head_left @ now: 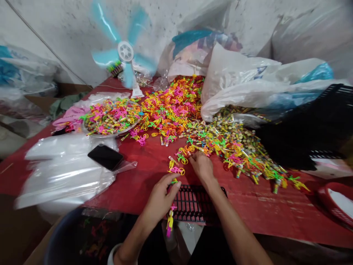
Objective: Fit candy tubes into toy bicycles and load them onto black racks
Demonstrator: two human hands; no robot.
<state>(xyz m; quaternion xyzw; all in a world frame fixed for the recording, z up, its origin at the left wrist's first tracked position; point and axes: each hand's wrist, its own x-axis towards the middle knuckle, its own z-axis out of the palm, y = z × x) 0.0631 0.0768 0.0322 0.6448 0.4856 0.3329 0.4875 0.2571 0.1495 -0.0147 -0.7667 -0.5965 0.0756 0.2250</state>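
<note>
My left hand point(161, 195) is above the left end of a black plastic rack point(190, 202), thumb and forefinger close around a small green plastic piece point(174, 180). Below that hand, a yellow and magenta plastic toy point(170, 221) hangs at the rack's left side. My right hand point(203, 168) reaches past the rack to the near edge of the toy pile, its fingers curled down beside an orange and yellow toy bicycle point(188, 149). What its fingertips hold, if anything, is hidden. Between the hands lie a pink and yellow toy bicycle point(176, 170) and a small tube point(173, 160).
Heaped on the red table point(138, 176) are bright plastic toys point(176, 106) and small candy-like tubes point(234, 132). A full tray point(110, 117), clear bags point(68, 165), a phone point(105, 156) and a spinning fan point(125, 51) are left. White sacks point(242, 77) and a red bowl point(325, 195) stand right.
</note>
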